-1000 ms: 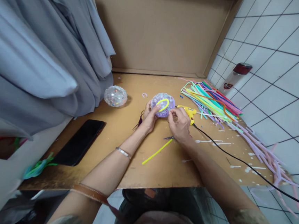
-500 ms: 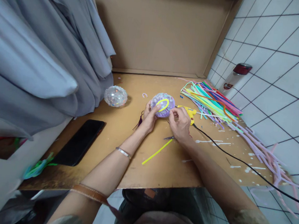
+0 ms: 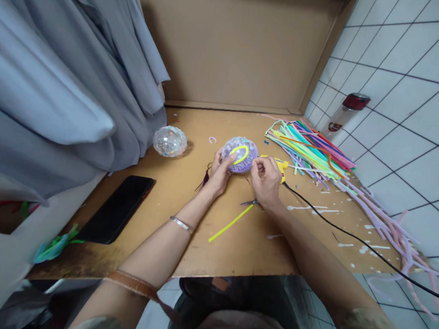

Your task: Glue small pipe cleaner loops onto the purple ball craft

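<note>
My left hand (image 3: 221,171) grips a round purple lantern-like ornament (image 3: 231,146) by its left side, thumb on top. A loop of yellow pipe cleaner (image 3: 247,149) lies on the ornament's upper face. At its right edge my right hand (image 3: 266,179) has its fingers pinched together; whatever is between them is too small to make out. Just behind that hand lies a yellow glue gun (image 3: 282,165), partly covered. Scissors (image 3: 250,202) and a straight yellow pipe cleaner (image 3: 229,224) rest below the right hand. A dark tassel (image 3: 204,177) shows beside the left hand.
A clear beaded ball (image 3: 169,141) sits at the left, with a black phone (image 3: 117,209) nearer me. Many coloured pipe cleaners (image 3: 309,144) are piled at the right. The glue gun's black cord (image 3: 337,225) runs across the right side. A bottle (image 3: 343,114) stands by the tiled wall.
My right hand has shifted very slightly right, its fingers still pinched by the ornament's edge. The ornament and my left hand are almost unmoved.
</note>
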Demonstrator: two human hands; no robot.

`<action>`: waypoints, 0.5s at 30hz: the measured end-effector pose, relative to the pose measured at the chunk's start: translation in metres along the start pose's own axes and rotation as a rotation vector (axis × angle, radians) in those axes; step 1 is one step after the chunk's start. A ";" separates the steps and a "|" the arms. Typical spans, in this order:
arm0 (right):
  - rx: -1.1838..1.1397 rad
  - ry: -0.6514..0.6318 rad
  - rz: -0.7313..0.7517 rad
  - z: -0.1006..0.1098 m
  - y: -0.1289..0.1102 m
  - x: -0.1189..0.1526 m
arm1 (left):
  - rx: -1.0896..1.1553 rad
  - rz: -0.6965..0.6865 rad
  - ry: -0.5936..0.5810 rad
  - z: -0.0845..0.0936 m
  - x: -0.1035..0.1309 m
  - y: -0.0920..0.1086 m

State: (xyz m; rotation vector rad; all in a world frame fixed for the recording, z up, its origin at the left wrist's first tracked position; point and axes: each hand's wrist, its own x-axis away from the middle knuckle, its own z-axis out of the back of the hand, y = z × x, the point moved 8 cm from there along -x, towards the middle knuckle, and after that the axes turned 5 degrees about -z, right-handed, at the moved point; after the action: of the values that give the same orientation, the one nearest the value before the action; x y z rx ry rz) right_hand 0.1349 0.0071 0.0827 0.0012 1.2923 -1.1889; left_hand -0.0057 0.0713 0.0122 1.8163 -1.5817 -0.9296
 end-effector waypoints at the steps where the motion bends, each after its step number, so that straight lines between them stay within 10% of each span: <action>1: 0.003 -0.002 -0.006 0.000 0.001 0.000 | -0.001 0.000 0.000 0.000 0.000 0.000; 15: 0.061 -0.031 -0.092 0.001 0.008 -0.003 | -0.101 -0.043 0.009 0.018 -0.015 0.001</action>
State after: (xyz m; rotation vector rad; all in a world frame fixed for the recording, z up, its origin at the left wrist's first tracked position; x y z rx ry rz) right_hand 0.1412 0.0124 0.0803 -0.0327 1.2401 -1.3020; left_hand -0.0218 0.0868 0.0046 1.7883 -1.4686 -1.0016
